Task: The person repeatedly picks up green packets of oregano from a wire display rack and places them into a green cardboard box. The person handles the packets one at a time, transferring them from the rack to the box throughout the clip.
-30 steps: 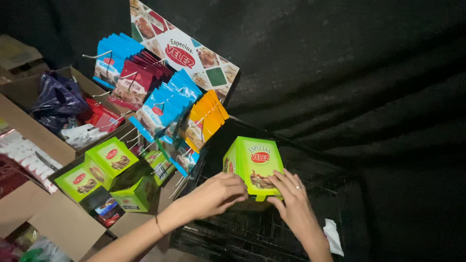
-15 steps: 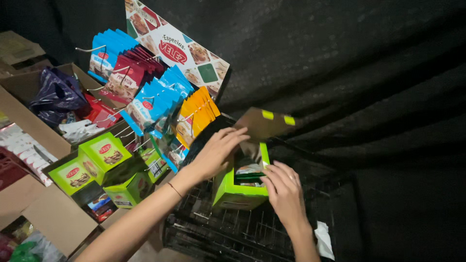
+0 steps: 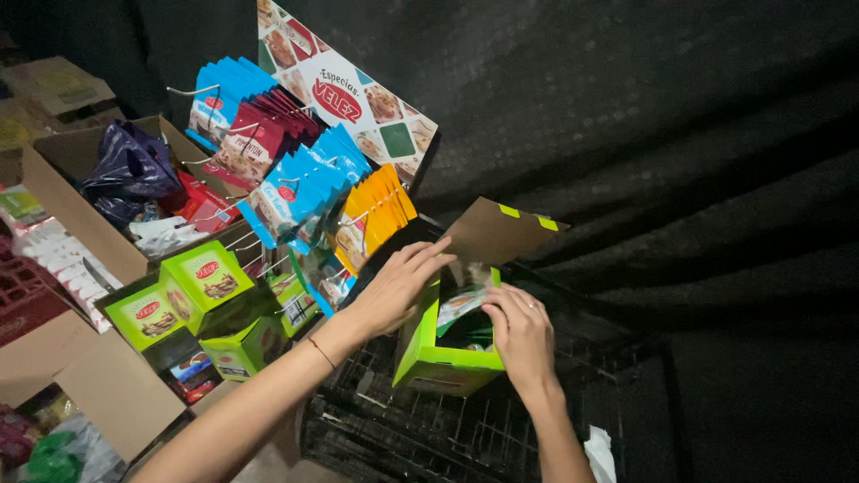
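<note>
Green carton point(image 3: 445, 362) open on wire rack point(image 3: 403, 429), left hand point(image 3: 398, 286) flat on its flap, right hand point(image 3: 519, 335) pinching sachets point(image 3: 461, 304) inside.

The scene is dim, lit by one light coming from the camera's side. It falls brightly on the forearms and both hands, left hand point(image 3: 400, 284) and right hand point(image 3: 521, 333), and on the green box point(image 3: 440, 362). From twelve to four o'clock the dark backdrop point(image 3: 680, 161) swallows detail. The corners fall off into shadow, and the seven o'clock corner looks soft
</note>
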